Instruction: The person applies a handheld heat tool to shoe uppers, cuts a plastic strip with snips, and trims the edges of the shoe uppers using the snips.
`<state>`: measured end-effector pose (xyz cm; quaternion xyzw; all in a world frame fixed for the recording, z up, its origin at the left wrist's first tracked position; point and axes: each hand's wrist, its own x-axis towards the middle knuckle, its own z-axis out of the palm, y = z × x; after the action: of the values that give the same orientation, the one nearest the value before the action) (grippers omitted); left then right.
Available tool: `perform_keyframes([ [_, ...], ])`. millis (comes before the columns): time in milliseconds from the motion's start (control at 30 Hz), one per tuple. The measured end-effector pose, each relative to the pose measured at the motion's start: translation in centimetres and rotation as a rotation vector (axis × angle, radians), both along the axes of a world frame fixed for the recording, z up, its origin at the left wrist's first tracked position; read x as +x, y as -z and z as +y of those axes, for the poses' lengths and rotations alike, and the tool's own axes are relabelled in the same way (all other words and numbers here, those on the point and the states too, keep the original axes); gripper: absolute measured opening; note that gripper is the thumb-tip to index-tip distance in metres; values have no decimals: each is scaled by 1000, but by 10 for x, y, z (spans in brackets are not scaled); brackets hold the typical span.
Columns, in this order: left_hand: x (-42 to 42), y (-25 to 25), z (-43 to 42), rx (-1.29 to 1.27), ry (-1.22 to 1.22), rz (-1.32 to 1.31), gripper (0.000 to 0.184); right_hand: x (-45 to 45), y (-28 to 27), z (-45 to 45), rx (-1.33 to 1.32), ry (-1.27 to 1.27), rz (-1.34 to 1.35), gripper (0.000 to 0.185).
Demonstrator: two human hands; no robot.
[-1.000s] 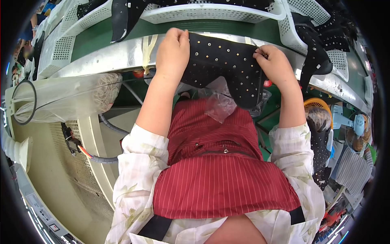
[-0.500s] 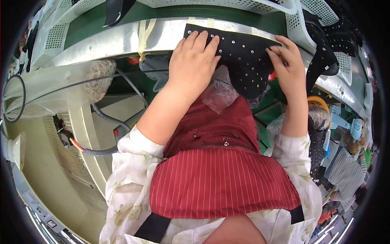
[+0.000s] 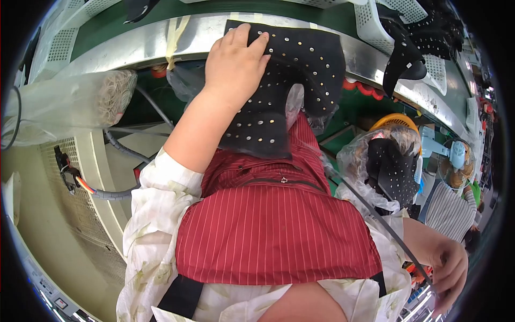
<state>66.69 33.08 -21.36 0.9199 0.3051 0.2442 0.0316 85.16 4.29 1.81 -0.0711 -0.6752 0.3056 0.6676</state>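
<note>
A black piece of sheet material (image 3: pixel 300 53) dotted with silver and gold studs lies over the metal table edge. Its lower part hangs in two lobes toward the red striped apron (image 3: pixel 279 231). My left hand (image 3: pixel 236 61) rests flat on its upper left corner, fingers stretched out. At the lower right, away from the piece, my right hand (image 3: pixel 449 273) has its fingers curled. A thin dark cord (image 3: pixel 375 212) runs down to those fingers and appears gripped in them, though the fingertips are partly blurred.
White perforated baskets (image 3: pixel 373 27) stand on the green surface, with studded black pieces (image 3: pixel 399 48) draped over one. An orange basket (image 3: pixel 394 121) with plastic bags sits at the right, near a blue fan (image 3: pixel 457 155). A plastic-wrapped roll (image 3: pixel 70 104) lies left. Another person in stripes (image 3: pixel 448 212) is behind.
My right hand has left the studded piece and moved down to the lower right, where the cord now runs. The piece's hanging part has spread lower. My left hand stays on its corner.
</note>
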Motion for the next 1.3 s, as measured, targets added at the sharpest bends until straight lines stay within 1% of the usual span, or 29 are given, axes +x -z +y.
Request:
perform_keyframes([
  [33,-1,0,0,5,-10,0,38,-7,-3,6,90,-37,128,7],
  [67,-2,1,-1,45,-44,5,38,1,-12,-4,94,-49,131,7],
  [133,-4,1,-1,83,-92,15,38,30,-44,-52,240,219,299,8],
  [200,-4,-2,-1,5,-95,54,37,37,-90,-90,158,878,572,11],
  [233,-4,-3,-1,21,-100,89,39,42,-100,-96,157,865,572,11],
  [333,-6,-3,0,4,-86,118,44,52,-122,-105,202,1145,488,8],
  [367,-7,-2,1,48,-76,77,48,57,-126,-109,216,1240,460,7],
  [400,-8,-3,3,48,-83,75,48,62,-122,-119,216,1233,459,7],
  [467,-10,-8,9,-99,-59,65,47,69,-94,-139,31,375,487,24],
  [500,-15,-10,12,-58,-24,85,40,71,-73,-113,30,376,493,24],
  [533,-16,-9,13,-57,-21,93,40,55,-41,-52,-157,124,273,15],
  [567,-16,-6,13,-20,-7,80,36,27,-16,16,-336,-126,50,13],
  [600,-17,-5,14,18,8,67,33,-1,6,81,-540,-288,23,25],
  [633,-17,-6,15,22,13,74,33,-2,71,79,-622,-571,524,22],
  [667,-16,-7,14,13,3,75,31,-21,79,105,-898,-183,246,13],
  [700,-16,-8,14,1,-5,76,29,-50,87,140,-1140,220,-45,16],
  [733,-16,-9,13,0,1,82,29,-62,93,177,-1363,266,-188,18],
  [767,-17,-11,12,17,-16,89,30,-67,123,200,-1373,339,-155,16],
  [800,-16,-11,13,35,-33,93,30,-66,153,217,-1318,418,-199,15],
  [833,-18,-7,15,102,-43,76,33,-59,172,232,-1322,450,-253,17],
  [867,-20,-8,16,97,-39,81,33,-58,186,244,-1312,560,-239,18],
  [933,-27,-13,19,20,-39,63,35,-46,197,256,-1305,493,-83,19],
  [967,-30,-11,20,24,-36,67,40,-43,204,264,-1269,609,-127,20],
  [1067,-37,-6,20,28,-69,71,44,-39,200,276,-1343,579,-175,20],
  [1100,-38,-5,21,25,-70,76,44,-40,201,281,-1323,598,-274,19],
  [1133,-38,-3,21,25,-76,63,45,-42,200,284,-1327,594,-272,19],
  [1200,-39,-1,20,21,-84,52,47,-46,196,289,-1275,631,-562,19],
  [1233,-39,-2,20,21,-88,55,47,-43,206,292,-1187,620,-587,25],
  [1300,-40,-1,20,15,-98,58,47,-43,204,296,-1184,597,-645,25],
])
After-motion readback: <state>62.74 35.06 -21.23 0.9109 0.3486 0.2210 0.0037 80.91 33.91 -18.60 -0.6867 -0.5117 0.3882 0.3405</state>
